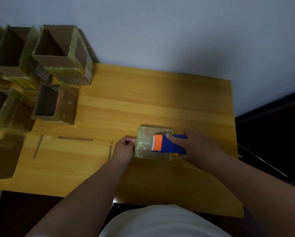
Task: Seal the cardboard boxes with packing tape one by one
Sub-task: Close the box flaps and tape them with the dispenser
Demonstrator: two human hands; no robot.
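Several open cardboard boxes [61, 53] crowd the far left of the wooden table [143, 100], standing with their mouths up or lying on their sides, their walls wrapped in yellowish glossy tape. What can be seen of their insides is dark and bare; the ones at the left edge are cut off by the frame, and their contents cannot be made out. One smaller open box [55, 103] lies nearest the middle, its shaded hollow facing the viewer.

The box being sealed [153, 142] sits flat on the near right part of the table, a small, low carton whose top is covered with shiny clear tape over brown card. Its right half is hidden under the tape dispenser [169, 145], a blue body with an orange toothed blade end, resting on the box top. The right hand [194, 144] grips the dispenser, thumb over the top, fingers curled beneath. The left hand [125, 147] sits at the box's left edge, fingers curled and pinching at the tape there; the exact hold is hard to see. Thin strips [74, 138] lie on the table to the left.
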